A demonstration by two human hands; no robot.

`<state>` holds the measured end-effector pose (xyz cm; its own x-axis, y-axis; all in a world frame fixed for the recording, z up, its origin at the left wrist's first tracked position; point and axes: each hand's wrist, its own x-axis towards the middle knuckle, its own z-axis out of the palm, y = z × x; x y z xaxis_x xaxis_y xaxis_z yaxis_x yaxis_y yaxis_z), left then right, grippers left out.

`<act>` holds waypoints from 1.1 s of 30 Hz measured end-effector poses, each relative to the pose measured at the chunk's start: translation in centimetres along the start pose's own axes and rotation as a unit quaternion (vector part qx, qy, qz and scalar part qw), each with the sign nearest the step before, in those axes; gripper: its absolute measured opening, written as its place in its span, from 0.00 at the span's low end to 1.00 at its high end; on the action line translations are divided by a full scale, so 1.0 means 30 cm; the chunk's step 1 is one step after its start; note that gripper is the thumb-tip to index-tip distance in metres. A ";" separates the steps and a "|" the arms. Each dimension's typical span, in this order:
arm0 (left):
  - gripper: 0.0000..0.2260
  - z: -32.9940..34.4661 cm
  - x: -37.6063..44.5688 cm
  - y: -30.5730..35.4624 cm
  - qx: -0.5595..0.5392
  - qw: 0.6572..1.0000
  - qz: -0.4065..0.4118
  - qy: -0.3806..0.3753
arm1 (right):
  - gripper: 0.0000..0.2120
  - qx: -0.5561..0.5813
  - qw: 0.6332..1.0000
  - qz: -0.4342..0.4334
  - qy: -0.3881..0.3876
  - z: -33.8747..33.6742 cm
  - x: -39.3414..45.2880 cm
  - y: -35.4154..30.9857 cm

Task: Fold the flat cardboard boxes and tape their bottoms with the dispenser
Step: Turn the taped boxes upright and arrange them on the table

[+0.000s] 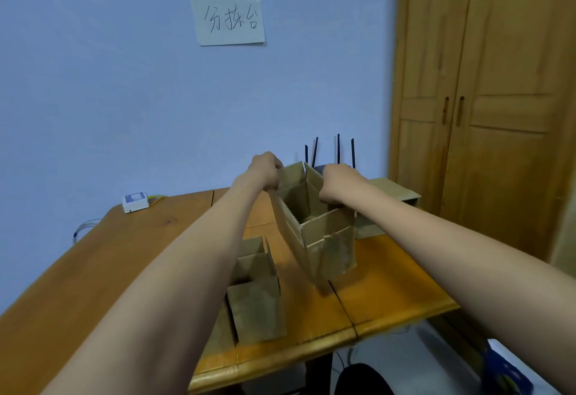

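Cardboard box [314, 226], opened into a tube and tilted, is held up above the wooden tabletop [389, 288], its lower edge close to the surface. Left hand [265, 171] curls its fingers over the far-left flap, right hand [338, 184] grips the right wall's top edge. Second folded box [258, 295] stands nearer, left.

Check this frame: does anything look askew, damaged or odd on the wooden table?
Nothing looks damaged or spilled. The brown cardboard box held by the left hand and right hand is tilted, lifted above the orange-brown wooden table, which suits folding. A second open cardboard box stands nearer. No tape dispenser is visible.
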<state>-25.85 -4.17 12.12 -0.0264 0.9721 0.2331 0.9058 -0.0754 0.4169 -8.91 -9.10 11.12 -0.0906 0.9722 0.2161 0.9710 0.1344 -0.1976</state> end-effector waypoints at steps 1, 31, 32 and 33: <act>0.14 0.006 -0.013 -0.006 0.004 1.000 0.000 -0.022 | 0.13 -0.004 1.000 0.001 -0.019 0.006 -0.015 -0.003; 0.22 0.209 -0.081 -0.138 0.086 0.994 0.018 -0.061 | 0.09 0.040 0.995 0.012 -0.095 0.251 -0.086 -0.045; 0.22 0.208 -0.084 -0.135 0.096 0.993 0.021 -0.061 | 0.05 0.041 0.993 0.016 -0.108 0.246 -0.084 -0.044; 0.22 0.205 -0.085 -0.132 0.103 0.992 0.023 -0.063 | 0.03 0.043 0.991 0.020 -0.129 0.228 -0.090 -0.046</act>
<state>-26.76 -4.99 4.46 0.0580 0.9898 0.1300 0.9724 -0.0855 0.2170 -11.52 -10.60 4.25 -0.1159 0.9924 -0.0423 0.9534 0.0992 -0.2849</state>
